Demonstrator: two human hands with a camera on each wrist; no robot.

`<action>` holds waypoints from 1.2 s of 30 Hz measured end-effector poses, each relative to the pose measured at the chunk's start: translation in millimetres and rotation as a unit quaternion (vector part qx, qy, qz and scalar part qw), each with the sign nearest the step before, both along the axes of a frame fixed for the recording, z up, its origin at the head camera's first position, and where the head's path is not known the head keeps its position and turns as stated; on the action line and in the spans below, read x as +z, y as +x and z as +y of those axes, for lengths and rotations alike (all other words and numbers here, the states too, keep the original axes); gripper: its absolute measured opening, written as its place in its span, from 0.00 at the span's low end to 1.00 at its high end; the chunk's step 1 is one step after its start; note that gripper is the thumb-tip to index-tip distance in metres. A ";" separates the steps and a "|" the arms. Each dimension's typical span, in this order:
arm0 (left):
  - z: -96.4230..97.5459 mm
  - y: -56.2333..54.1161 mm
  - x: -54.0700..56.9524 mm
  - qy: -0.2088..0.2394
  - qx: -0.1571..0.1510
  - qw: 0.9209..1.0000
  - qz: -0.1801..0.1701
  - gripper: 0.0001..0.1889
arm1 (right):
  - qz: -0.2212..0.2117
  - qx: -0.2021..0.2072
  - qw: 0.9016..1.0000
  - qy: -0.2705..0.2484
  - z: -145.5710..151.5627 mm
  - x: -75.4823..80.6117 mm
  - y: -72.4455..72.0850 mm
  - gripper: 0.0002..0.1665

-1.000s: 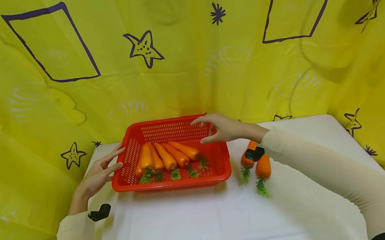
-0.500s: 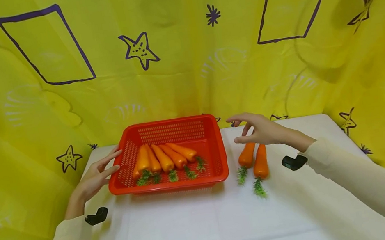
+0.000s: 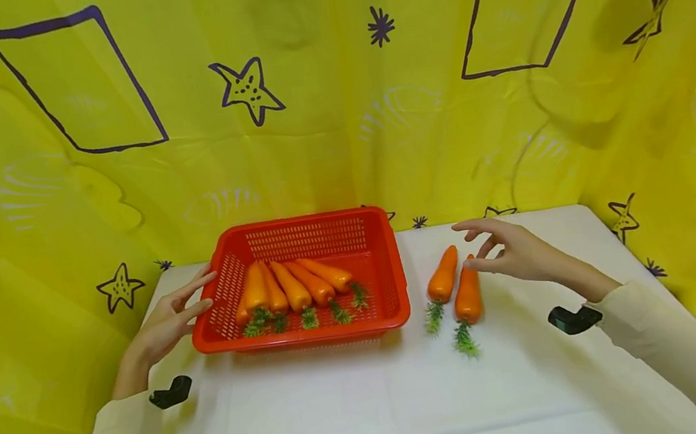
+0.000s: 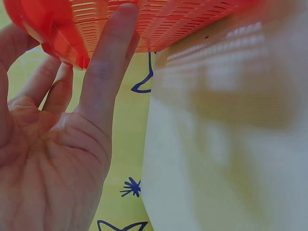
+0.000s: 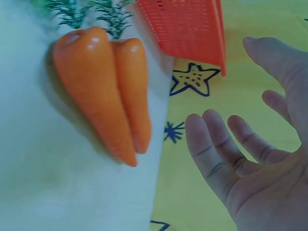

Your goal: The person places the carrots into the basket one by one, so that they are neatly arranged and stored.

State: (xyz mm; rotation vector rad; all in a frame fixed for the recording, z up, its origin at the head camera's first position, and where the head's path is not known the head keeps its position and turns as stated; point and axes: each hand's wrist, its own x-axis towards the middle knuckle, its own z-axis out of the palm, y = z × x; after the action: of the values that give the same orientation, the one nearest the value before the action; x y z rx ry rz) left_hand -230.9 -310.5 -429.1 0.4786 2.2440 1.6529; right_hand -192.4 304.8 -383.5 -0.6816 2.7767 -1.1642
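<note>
In the head view, a red plastic basket [image 3: 301, 335] with slotted walls stands on the white table. Several orange carrots [image 3: 291, 285] with green tops lie in its left half. My left hand [image 3: 165, 327] rests against the basket's left end, fingers and thumb extended; the left wrist view has the thumb [image 4: 109, 62] across the slotted wall. My right hand [image 3: 515, 248] hovers just right of two carrots on the table, fingers spread and gently bent, with nothing held. One loose carrot [image 3: 443, 276] lies nearer the basket, the other carrot [image 3: 468, 295] nearer the hand.
White cloth covers the table [image 3: 310, 417]. Behind and at both sides hangs a yellow curtain [image 3: 325, 153] printed with dark stars and frames. A small black device [image 3: 171, 392] sits by the left wrist, another black device [image 3: 574, 318] by the right.
My right hand has moved from above the basket out to the right, past the two loose carrots, uncovering them. My left hand has stayed at the basket's left end. The view has shifted slightly.
</note>
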 end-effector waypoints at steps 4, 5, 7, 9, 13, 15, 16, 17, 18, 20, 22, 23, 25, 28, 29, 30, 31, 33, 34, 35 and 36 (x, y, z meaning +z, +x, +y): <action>1.4 1.2 2.7 0.002 -0.005 1.000 0.000 0.32 | -0.008 -0.004 1.000 -0.012 2.9 -7.6 4.7 0.38; 1.8 1.5 3.4 0.002 -0.005 1.000 0.000 0.32 | -0.008 -0.005 1.000 -0.014 3.3 -9.2 5.6 0.38; 2.2 1.9 4.3 0.003 -0.005 1.000 0.000 0.32 | -0.013 -0.008 1.000 -0.018 3.6 -12.3 7.3 0.37; 2.0 1.8 4.9 0.003 -0.005 1.000 0.000 0.32 | -0.018 -0.013 1.000 -0.020 3.7 -15.9 9.0 0.37; 1.3 1.8 4.9 0.003 -0.004 1.000 0.000 0.32 | -0.047 -0.030 0.998 -0.025 4.1 -27.0 11.4 0.38; 1.1 2.1 5.1 0.002 -0.004 1.000 -0.001 0.32 | -0.066 -0.041 0.997 -0.028 4.1 -33.8 11.9 0.39; 1.3 2.3 5.2 0.001 -0.003 1.000 0.000 0.32 | -0.077 -0.046 0.996 -0.031 4.1 -37.2 12.0 0.39; 1.4 2.5 5.4 0.000 -0.004 1.000 -0.001 0.32 | -0.088 -0.053 0.994 -0.033 4.0 -40.5 12.1 0.39; 1.5 2.7 5.6 0.000 -0.004 1.000 -0.001 0.32 | -0.098 -0.059 0.993 -0.036 4.0 -43.8 12.0 0.39; 1.7 3.1 5.7 -0.001 -0.004 1.000 0.000 0.32 | -0.116 -0.071 0.990 -0.039 3.5 -50.0 11.7 0.39; 2.0 3.3 5.7 -0.003 -0.005 1.000 0.001 0.32 | -0.125 -0.081 0.988 -0.036 2.6 -55.4 11.4 0.38; 2.1 3.3 5.8 -0.003 -0.005 1.000 0.002 0.32 | -0.127 -0.086 0.988 -0.033 1.9 -57.7 11.3 0.38; 2.4 3.5 6.0 -0.004 -0.005 1.000 0.002 0.32 | -0.130 -0.092 0.987 -0.026 0.3 -61.6 11.2 0.38; 3.0 3.5 6.3 -0.002 -0.005 1.000 0.003 0.32 | -0.140 -0.103 0.985 -0.023 -2.6 -65.4 11.7 0.38; 3.1 3.4 6.2 -0.002 -0.005 1.000 0.003 0.32 | -0.144 -0.106 0.984 -0.025 -3.5 -66.3 11.8 0.38; 3.2 3.4 6.1 -0.002 -0.005 1.000 0.003 0.32 | -0.149 -0.109 0.983 -0.026 -4.3 -67.2 11.7 0.38; 3.2 3.3 6.0 -0.003 -0.004 1.000 0.004 0.32 | -0.153 -0.112 0.982 -0.027 -5.0 -68.0 11.6 0.38; 3.3 3.2 6.0 -0.004 -0.003 1.000 0.004 0.32 | -0.160 -0.118 0.980 -0.026 -6.5 -69.2 11.3 0.38; 3.4 3.2 6.1 -0.004 -0.003 1.000 0.004 0.32 | -0.163 -0.118 0.979 -0.028 -7.3 -69.3 11.2 0.38; 3.4 3.2 6.3 -0.004 -0.003 1.000 0.004 0.32 | -0.168 -0.119 0.978 -0.030 -8.1 -69.1 11.1 0.38; 3.6 3.2 6.5 -0.003 -0.003 1.000 0.004 0.32 | -0.174 -0.119 0.977 -0.034 -8.8 -68.8 11.1 0.38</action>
State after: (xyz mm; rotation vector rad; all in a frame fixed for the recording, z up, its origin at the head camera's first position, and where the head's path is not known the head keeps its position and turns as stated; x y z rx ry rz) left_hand -227.7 -306.9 -422.6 0.4903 2.2505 1.6426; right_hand -181.3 296.0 -452.3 -0.1273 2.5761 -1.2802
